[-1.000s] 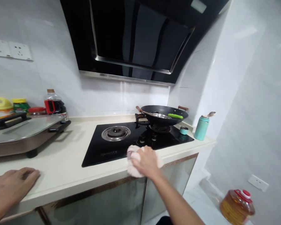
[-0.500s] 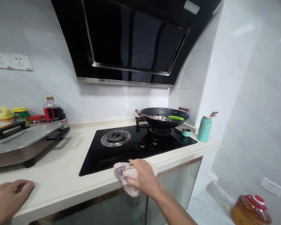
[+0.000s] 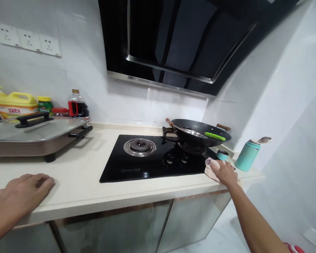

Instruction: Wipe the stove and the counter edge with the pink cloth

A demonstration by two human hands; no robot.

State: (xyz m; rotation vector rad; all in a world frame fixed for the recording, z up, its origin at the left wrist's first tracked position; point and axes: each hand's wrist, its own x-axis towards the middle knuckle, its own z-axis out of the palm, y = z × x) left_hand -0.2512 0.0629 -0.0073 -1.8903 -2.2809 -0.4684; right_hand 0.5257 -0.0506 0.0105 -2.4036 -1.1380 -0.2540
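My right hand (image 3: 225, 172) presses a pale pink cloth (image 3: 211, 169) against the front right corner of the black gas hob (image 3: 152, 168), its fingers closed over the cloth. Just behind it sits a small turquoise cup-like lid (image 3: 222, 154). To its right a turquoise flask (image 3: 248, 156) stands on the counter with a spoon sticking out of the top. At the left, my left hand (image 3: 22, 191) rests on the white counter (image 3: 76, 175), fingers loosely curled in and holding nothing.
A black wok (image 3: 200, 138) with a green-handled utensil (image 3: 215, 136) stands on the right burner. A lidded electric pan (image 3: 28, 147) occupies the left counter, with a dark sauce bottle (image 3: 79, 107) and yellow jug (image 3: 18, 102) behind. The range hood (image 3: 173, 42) hangs above.
My right hand has moved the cloth rightward along the hob's front edge to its right corner. The view has shifted and tilted; my left hand stays on the counter.
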